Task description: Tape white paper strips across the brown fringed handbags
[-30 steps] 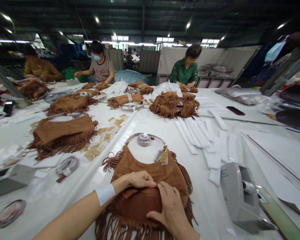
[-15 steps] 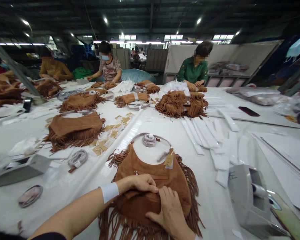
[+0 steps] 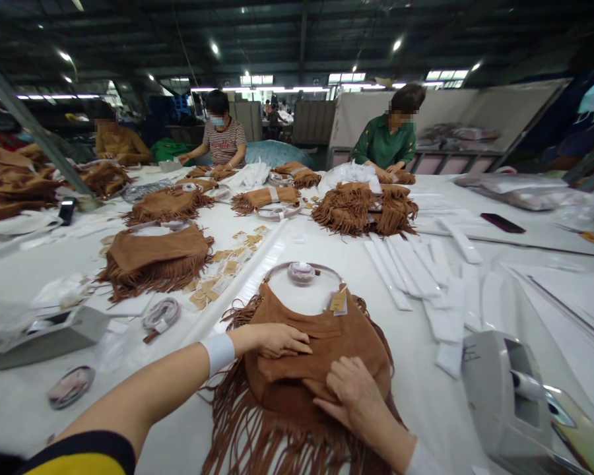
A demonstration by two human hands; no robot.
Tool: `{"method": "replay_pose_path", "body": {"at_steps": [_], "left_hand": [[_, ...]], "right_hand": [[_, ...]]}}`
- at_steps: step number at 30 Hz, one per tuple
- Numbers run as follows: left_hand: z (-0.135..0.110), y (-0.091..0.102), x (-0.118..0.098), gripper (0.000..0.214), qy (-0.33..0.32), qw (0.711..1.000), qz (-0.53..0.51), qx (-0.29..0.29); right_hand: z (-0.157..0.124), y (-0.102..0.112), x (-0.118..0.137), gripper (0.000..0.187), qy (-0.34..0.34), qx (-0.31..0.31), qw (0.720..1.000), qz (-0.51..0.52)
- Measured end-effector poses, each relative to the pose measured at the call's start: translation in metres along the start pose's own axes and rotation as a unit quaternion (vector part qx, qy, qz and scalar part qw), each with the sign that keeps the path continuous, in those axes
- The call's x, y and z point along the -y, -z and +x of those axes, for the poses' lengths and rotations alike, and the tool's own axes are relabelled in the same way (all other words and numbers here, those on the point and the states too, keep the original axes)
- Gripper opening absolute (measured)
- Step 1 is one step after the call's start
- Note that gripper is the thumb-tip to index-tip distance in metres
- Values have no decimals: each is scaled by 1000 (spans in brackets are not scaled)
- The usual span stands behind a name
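Front & centre on the white tabletop [image 3: 341, 254], a brown fringed bag [image 3: 319, 361] lies flat, handle away from the wearer, fringe spilling toward them. L hand [image 3: 280, 340], w/ a white band [image 3: 218, 351] at the wrist, rests palm-down on the upper body of the bag, fingers stretched to the R; thumb hidden, so can't tell if its grip pinches any suede. R hand [image 3: 351, 392] is lower & to the R, fingers curled, thumb opp. them, its grip clamped on a fold of the bag. Hands are apart.

Tan tag [image 3: 338, 302] hangs nr the R end of the handle; a wrapped coil [image 3: 301, 273] sits inside the handle loop. Off to the L: coiled strap [image 3: 162, 314], grey holder [image 3: 54, 336], loose tags [image 3: 222, 267], plus another brown bag [image 3: 156, 254]. To the R: white strips [image 3: 410, 264] & a grey dispenser [image 3: 505, 396], cut by the bottom edge. Further back, a bag pile [image 3: 366, 208] w/ thick fringe, and a dark phone [image 3: 502, 223] to its R. Across the tabletop, 3 co-workers: green top [image 3: 383, 142], striped top [image 3: 225, 142], mustard top [image 3: 121, 142].
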State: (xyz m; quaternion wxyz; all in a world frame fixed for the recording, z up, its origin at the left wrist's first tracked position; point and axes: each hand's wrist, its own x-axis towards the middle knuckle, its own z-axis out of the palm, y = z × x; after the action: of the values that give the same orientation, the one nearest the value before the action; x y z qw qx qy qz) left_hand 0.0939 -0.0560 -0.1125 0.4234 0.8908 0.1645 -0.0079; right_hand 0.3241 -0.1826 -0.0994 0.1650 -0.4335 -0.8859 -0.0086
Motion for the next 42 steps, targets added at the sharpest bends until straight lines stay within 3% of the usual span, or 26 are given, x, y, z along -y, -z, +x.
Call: {"method": "replay_pose_path", "body": {"at_steps": [5, 7, 15, 17, 21, 26, 31, 35, 39, 42], "left_hand": [[-12, -21, 21, 49, -41, 977, 209, -10], [-13, -27, 23, 49, -38, 970, 240, -13], [-11, -18, 15, 47, -18, 979, 200, -24], [-11, -14, 17, 47, -35, 982, 186, -23], [-12, -8, 23, 49, -101, 979, 170, -49], [-15, -11, 28, 46, -96, 977, 174, -79], [-13, -15, 40, 52, -97, 979, 171, -54], [-13, -14, 44, 52, -91, 981, 163, -57], [-15, -13, 42, 46, -98, 975, 188, -69], [-15, -14, 42, 46, -100, 971, 200, -80]], "right_hand": [[-30, -9, 10, 10, -14, -32, 999, 37], [-30, -9, 16, 9, -18, -21, 998, 51], [26, -26, 50, 47, -59, 52, 997, -7], [40, -31, 58, 43, -59, 78, 995, -12], [55, -30, 62, 11, -55, 123, 990, 28], [62, -33, 44, 29, -71, 155, 979, 112], [89, -46, 26, 35, -89, 222, 935, 263], [100, -54, 28, 36, -78, 249, 922, 287], [94, -53, 37, 33, -98, 247, 923, 279], [85, -43, 40, 33, -150, 197, 933, 262]]}}
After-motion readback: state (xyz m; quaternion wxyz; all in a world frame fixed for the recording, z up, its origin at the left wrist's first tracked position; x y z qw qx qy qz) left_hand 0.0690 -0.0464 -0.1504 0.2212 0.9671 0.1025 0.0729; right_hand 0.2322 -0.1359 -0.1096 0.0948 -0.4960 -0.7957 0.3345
